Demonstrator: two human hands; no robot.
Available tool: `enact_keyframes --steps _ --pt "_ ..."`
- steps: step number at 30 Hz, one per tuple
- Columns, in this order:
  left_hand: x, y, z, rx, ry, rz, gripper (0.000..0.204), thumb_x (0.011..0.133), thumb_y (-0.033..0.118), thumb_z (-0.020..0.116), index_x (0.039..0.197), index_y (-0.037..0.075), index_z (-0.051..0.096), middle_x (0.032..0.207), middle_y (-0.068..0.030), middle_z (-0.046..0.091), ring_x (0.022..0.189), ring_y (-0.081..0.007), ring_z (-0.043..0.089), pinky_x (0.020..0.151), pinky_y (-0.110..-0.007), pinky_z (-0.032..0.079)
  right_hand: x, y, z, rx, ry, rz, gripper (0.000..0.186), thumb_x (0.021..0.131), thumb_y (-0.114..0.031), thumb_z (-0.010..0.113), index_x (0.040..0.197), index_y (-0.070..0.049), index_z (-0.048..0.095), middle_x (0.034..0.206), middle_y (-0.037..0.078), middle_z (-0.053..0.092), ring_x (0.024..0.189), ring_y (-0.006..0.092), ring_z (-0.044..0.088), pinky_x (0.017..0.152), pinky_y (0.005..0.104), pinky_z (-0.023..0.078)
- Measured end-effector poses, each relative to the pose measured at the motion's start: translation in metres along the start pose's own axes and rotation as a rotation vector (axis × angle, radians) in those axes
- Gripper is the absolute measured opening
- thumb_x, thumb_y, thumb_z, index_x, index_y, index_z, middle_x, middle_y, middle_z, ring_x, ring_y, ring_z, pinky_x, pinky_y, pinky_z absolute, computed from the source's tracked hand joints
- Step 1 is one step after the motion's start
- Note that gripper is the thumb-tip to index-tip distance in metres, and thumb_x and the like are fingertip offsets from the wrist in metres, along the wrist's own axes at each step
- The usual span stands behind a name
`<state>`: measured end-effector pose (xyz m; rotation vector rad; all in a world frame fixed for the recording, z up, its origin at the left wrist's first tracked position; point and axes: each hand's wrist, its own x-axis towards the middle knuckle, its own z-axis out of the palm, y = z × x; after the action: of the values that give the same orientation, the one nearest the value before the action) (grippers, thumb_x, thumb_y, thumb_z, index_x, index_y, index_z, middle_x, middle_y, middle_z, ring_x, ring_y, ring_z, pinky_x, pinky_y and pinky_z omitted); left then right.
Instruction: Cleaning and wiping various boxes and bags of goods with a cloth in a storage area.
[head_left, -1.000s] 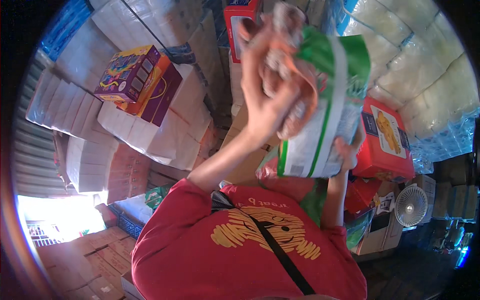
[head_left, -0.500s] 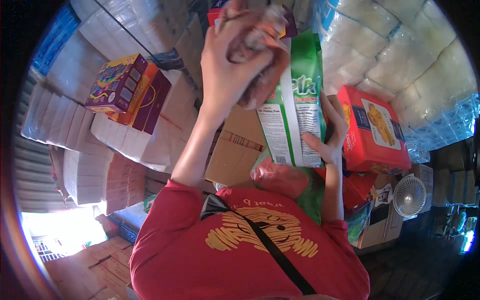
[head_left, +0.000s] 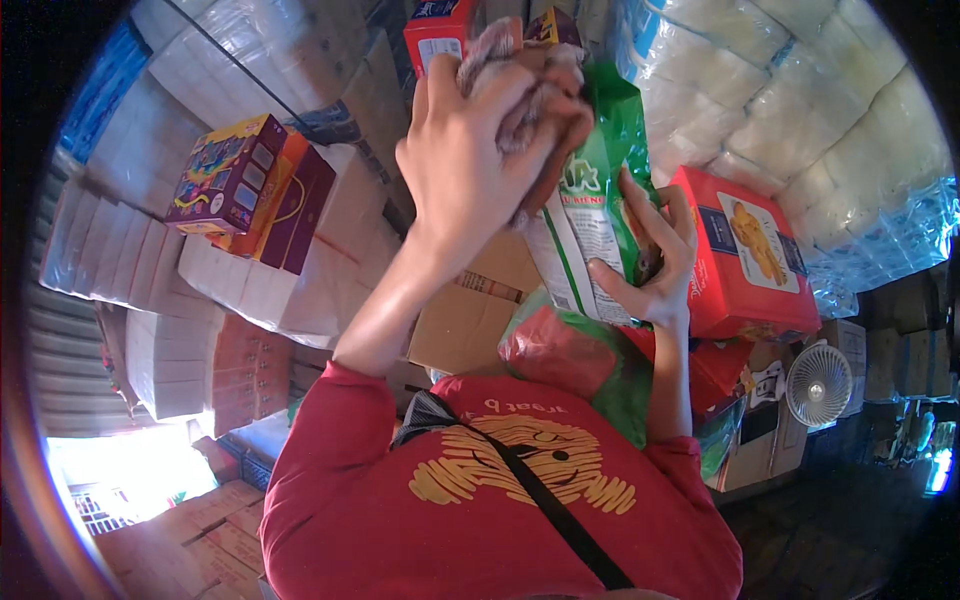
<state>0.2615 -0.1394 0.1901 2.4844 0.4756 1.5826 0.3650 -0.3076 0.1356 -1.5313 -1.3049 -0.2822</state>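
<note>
My left hand [head_left: 465, 150] is closed around a crumpled brownish-pink cloth [head_left: 555, 110], which it presses against the upper left side of a green and white packet [head_left: 615, 140]. With fingers behind and thumb on the front, my right hand [head_left: 655, 255] grips that packet by its lower right edge. The packet stands upright, tilted a little, and its upper left part is hidden by the cloth. Below it, in front of my chest, lies a green and clear plastic bag with something red [head_left: 560, 345] inside.
A red box with a cookie picture [head_left: 750, 250] stands right of my right hand. Purple and orange boxes [head_left: 240, 190] rest on white wrapped stacks at the left. A brown carton [head_left: 465, 325] sits below my hands, a white fan [head_left: 818, 385] farther right. Wrapped bundles [head_left: 770, 100] rise at the back right.
My left hand and the cloth have shifted slightly down, covering more of the packet's front. The packet has tilted, its lower end moving right. My right hand still grips it.
</note>
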Motion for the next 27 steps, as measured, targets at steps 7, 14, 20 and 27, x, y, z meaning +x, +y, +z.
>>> enact_keyframes --steps 7,14,20,27 --pt "0.005 0.002 0.011 -0.017 -0.020 -0.027 0.028 0.066 0.029 0.069 0.091 0.018 0.065 0.086 -0.0110 0.050 0.080 -0.0309 0.056 0.057 -0.040 0.049 0.003 0.004 0.000 -0.118 -0.061 -0.056 0.075 0.053 -0.024 0.074 0.119 0.002 0.052 0.085 0.008 0.046 0.068 0.0153 0.041 0.061 0.0246 0.034" --pt "0.014 -0.009 0.021 0.121 -0.017 0.024 0.025 0.065 0.026 0.069 0.089 0.019 0.066 0.090 -0.0128 0.049 0.084 -0.0324 0.053 0.059 -0.040 0.050 0.000 0.001 -0.002 -0.056 -0.056 0.027 0.074 0.054 -0.025 0.074 0.119 0.003 0.051 0.084 0.007 0.046 0.069 0.0149 0.043 0.065 0.0240 0.037" --pt "-0.005 0.021 0.002 0.025 -0.146 0.039 0.032 0.057 0.017 0.072 0.087 0.016 0.063 0.095 -0.0124 0.046 0.088 -0.0320 0.048 0.069 -0.039 0.045 -0.003 0.016 0.007 0.059 0.038 0.132 0.074 0.054 -0.030 0.074 0.121 -0.005 0.053 0.072 0.004 0.041 0.065 0.0152 0.043 0.060 0.0251 0.035" --pt "0.000 0.019 0.021 0.063 0.008 0.160 0.032 0.055 0.019 0.071 0.086 0.020 0.063 0.101 -0.0100 0.046 0.091 -0.0312 0.047 0.070 -0.038 0.044 0.001 0.021 0.004 0.227 0.052 0.171 0.077 0.055 -0.029 0.075 0.122 -0.001 0.050 0.072 0.003 0.040 0.068 0.0133 0.040 0.061 0.0237 0.032"
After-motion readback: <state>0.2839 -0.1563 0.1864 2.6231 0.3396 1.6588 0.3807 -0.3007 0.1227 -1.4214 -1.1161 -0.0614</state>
